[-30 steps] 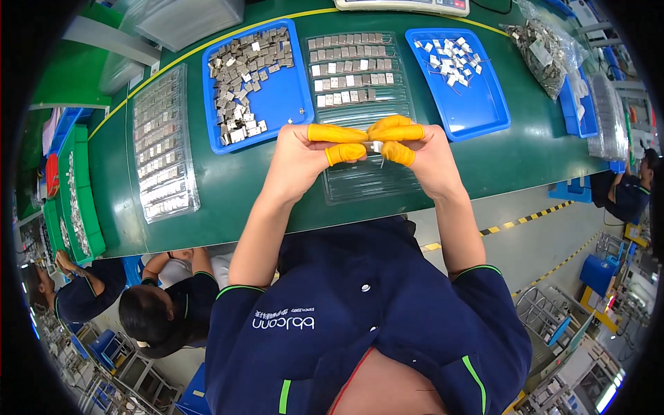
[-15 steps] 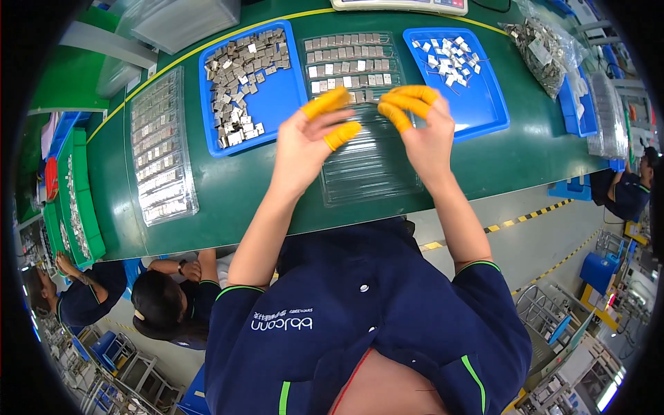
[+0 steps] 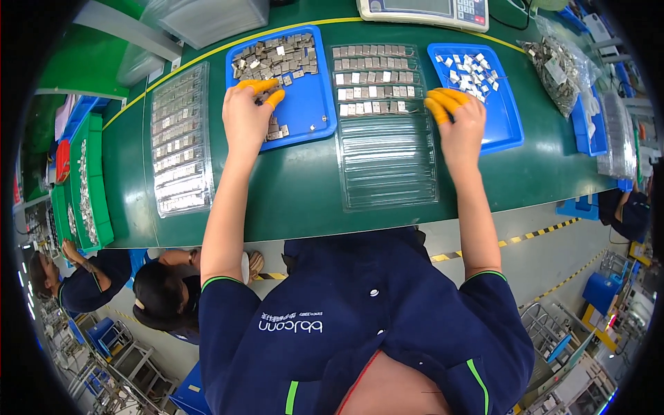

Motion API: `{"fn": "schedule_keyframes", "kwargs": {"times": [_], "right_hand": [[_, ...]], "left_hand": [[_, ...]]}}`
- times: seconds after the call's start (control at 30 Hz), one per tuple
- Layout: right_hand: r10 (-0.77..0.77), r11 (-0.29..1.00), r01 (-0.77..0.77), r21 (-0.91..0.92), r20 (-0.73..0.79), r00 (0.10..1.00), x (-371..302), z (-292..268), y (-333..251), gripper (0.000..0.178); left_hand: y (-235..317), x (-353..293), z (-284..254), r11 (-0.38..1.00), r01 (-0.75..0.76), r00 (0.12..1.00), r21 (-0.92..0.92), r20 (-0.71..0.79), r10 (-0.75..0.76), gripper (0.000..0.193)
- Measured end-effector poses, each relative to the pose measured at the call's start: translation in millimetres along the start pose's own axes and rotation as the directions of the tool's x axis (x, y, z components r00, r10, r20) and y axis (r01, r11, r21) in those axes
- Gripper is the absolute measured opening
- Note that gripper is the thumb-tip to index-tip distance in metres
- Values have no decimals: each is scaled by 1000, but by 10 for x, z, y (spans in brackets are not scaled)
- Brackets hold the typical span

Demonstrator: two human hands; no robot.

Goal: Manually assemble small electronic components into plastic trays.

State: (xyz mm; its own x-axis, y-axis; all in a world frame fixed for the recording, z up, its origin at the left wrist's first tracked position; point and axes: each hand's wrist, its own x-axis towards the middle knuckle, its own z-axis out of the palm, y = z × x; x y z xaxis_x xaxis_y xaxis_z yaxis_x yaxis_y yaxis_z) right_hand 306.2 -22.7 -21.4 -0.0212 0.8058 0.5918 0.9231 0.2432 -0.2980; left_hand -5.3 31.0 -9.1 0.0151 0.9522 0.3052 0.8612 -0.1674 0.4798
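Observation:
My left hand [image 3: 249, 114], with yellow finger covers, reaches over the blue tray [image 3: 301, 111] of small metal housings [image 3: 277, 59]. Its thumb and forefinger are apart, their tips close to the loose pieces. My right hand [image 3: 462, 124], also in yellow covers, is at the right edge of the clear ribbed tray [image 3: 387, 183]. Its fingertips are drawn together; whatever they may hold is hidden. Several rows of housings [image 3: 373, 92] fill the far part of that clear tray. A second blue tray [image 3: 510, 131], partly behind my right hand, holds white connectors with leads [image 3: 474, 72].
Another filled clear tray [image 3: 181, 138] lies at the left, past green bins [image 3: 93, 200]. A scale [image 3: 425, 12] stands at the back. A bag of parts [image 3: 553, 76] and stacked clear trays [image 3: 614, 138] are at the right. Two co-workers [image 3: 162, 290] sit at the lower left.
My hands have moved apart from above the clear tray. The left went left to the housings; the right is now by the clear tray's right edge. The whole view has shifted slightly.

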Motion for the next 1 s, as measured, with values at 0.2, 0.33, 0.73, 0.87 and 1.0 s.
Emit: {"fn": "schedule_keyframes", "kwargs": {"times": [0.2, 0.33, 0.73, 0.87, 1.0], "right_hand": [[332, 943, -332, 8, 14, 943, -4, -278, 472, 17], [457, 888, -459, 38, 48, 888, 17, -418, 602, 20], [280, 932, -259, -255, 51, 959, 21, -187, 617, 17], [135, 968, -166, -190, -164, 977, 83, -358, 290, 17], [254, 768, -270, 581, 110, 961, 74, -460, -488, 16]], "left_hand": [[-42, 188, 242, 952, -224, 972, 210, -17, 233, 27], [-52, 211, 215, 930, -274, 955, 247, -40, 292, 22], [413, -219, -35, 394, 496, 861, -774, 498, -106, 25], [685, -417, -72, 271, 483, 875, -832, 469, -120, 26], [891, -563, 13, 193, 455, 890, -869, 449, -78, 22]]}}
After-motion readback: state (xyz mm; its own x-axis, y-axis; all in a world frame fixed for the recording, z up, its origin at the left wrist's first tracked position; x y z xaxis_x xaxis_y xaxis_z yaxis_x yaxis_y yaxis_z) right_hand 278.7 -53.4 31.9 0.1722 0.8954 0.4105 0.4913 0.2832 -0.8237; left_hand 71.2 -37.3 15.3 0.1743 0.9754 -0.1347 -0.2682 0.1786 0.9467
